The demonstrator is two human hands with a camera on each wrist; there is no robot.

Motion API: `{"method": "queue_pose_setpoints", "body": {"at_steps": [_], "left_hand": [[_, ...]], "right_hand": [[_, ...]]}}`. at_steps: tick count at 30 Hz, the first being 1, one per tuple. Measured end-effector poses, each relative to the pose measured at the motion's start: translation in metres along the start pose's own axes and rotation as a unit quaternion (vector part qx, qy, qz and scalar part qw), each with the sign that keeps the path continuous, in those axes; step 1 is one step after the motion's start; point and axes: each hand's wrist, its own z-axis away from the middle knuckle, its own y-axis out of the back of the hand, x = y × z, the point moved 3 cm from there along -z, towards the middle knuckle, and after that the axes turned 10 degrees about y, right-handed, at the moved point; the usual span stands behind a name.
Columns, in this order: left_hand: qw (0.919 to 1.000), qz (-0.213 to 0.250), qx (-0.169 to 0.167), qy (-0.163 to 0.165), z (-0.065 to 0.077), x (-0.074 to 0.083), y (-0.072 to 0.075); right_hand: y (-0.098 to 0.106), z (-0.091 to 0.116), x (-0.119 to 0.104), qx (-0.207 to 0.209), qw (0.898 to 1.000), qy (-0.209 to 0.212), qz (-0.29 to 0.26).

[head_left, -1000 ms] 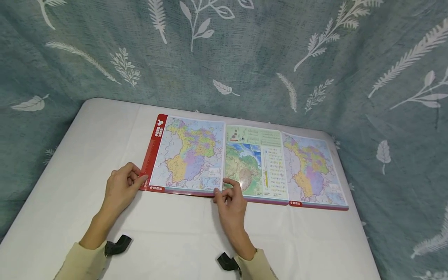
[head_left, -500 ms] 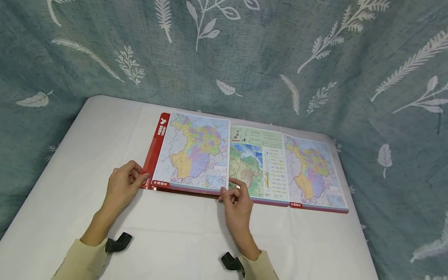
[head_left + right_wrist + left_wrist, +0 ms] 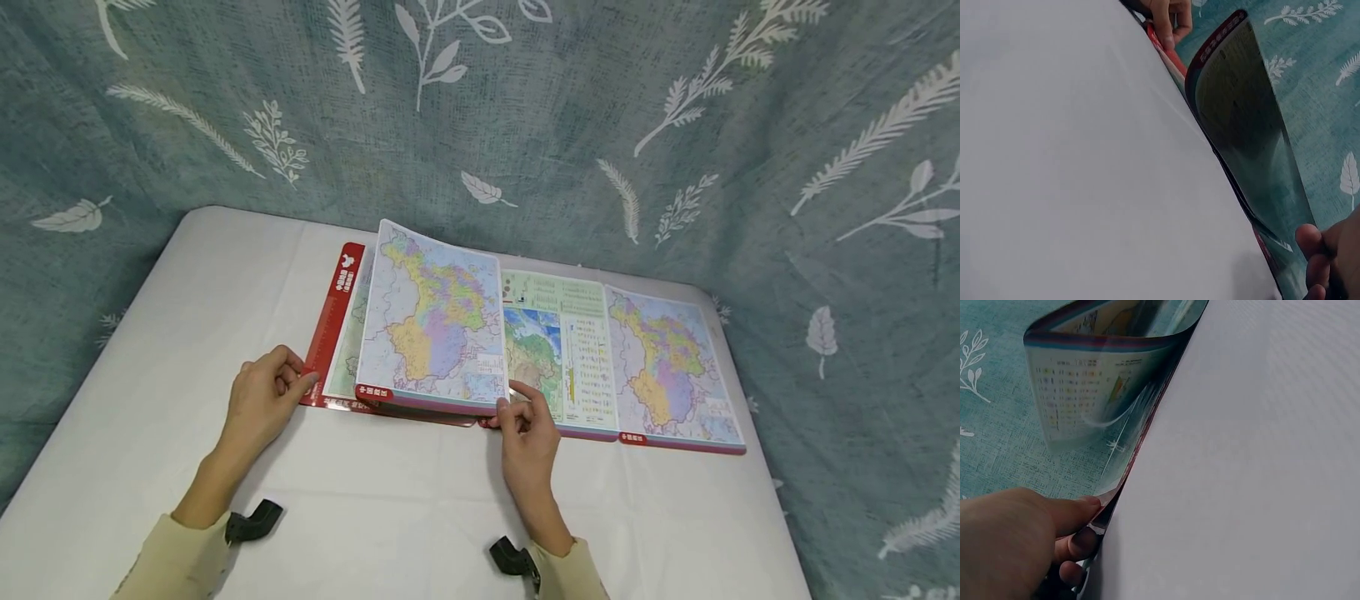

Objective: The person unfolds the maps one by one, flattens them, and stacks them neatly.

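Note:
A glossy folding map [image 3: 431, 321] lies lengthwise across the table, its upper left panel lifted and bowed. At the lower left corner my left hand [image 3: 262, 392] pinches the red margin [image 3: 327, 321] between thumb and fingers. My right hand [image 3: 530, 437] pinches the lower right corner of the raised panel. A green map page [image 3: 347, 354] shows beneath its left edge. The left wrist view catches the lifted panel [image 3: 1079, 387] curving in a loop beyond the left thumb. In the right wrist view the panel's edge [image 3: 1288, 150] runs up from the right fingertips.
Two more unfolded panels lie to the right, a green one with text [image 3: 588, 358] and another coloured map [image 3: 675, 367]. A white cloth [image 3: 405, 517] covers the table. Behind it hangs a teal leaf-patterned curtain [image 3: 555, 125]. Black wrist mounts [image 3: 255, 522] sit at both cuffs.
My right hand has moved right, drawing the upper panel up and away from the red margin. The green page below has come into view. My left hand still grips the corner.

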Motion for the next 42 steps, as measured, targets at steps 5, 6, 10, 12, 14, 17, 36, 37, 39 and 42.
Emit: {"method": "queue_pose_setpoints", "body": {"at_steps": [5,6,10,12,14,17,36,37,39,42], "left_hand": [[1.0,-0.001,-0.002,0.003,0.0,-0.001,0.0],[1.0,0.0,-0.003,0.005,0.0,-0.001,0.0],[0.9999,-0.001,-0.005,0.013,0.0,-0.003,-0.001],[0.9999,-0.001,-0.005,0.014,-0.001,-0.003,-0.001],[0.9999,-0.002,-0.005,0.013,0.0,-0.003,-0.002],[0.9999,-0.003,-0.002,0.012,0.0,-0.002,-0.001],[0.9998,0.003,-0.004,0.018,0.0,0.002,0.0],[0.9998,0.002,-0.004,0.018,-0.001,0.002,0.0],[0.9998,0.001,-0.004,0.018,-0.001,0.001,0.0],[0.9999,0.001,-0.004,0.016,-0.001,0.0,0.0]], "right_hand": [[0.01,0.001,0.023,0.0,1.0,-0.005,-0.003],[0.012,0.001,0.023,0.002,1.0,-0.01,-0.003],[0.017,-0.004,0.012,0.013,1.0,-0.023,0.008],[0.02,-0.006,0.004,0.017,1.0,-0.026,0.006],[0.024,-0.008,-0.001,0.019,1.0,-0.024,0.003],[0.029,-0.009,-0.003,0.02,0.999,-0.024,-0.003],[0.056,-0.015,0.012,0.032,0.999,-0.034,-0.015],[0.058,-0.015,0.013,0.034,0.999,-0.032,-0.013],[0.062,-0.016,0.015,0.038,0.999,-0.028,-0.01],[0.067,-0.018,0.017,0.045,0.999,-0.02,-0.003]]}}
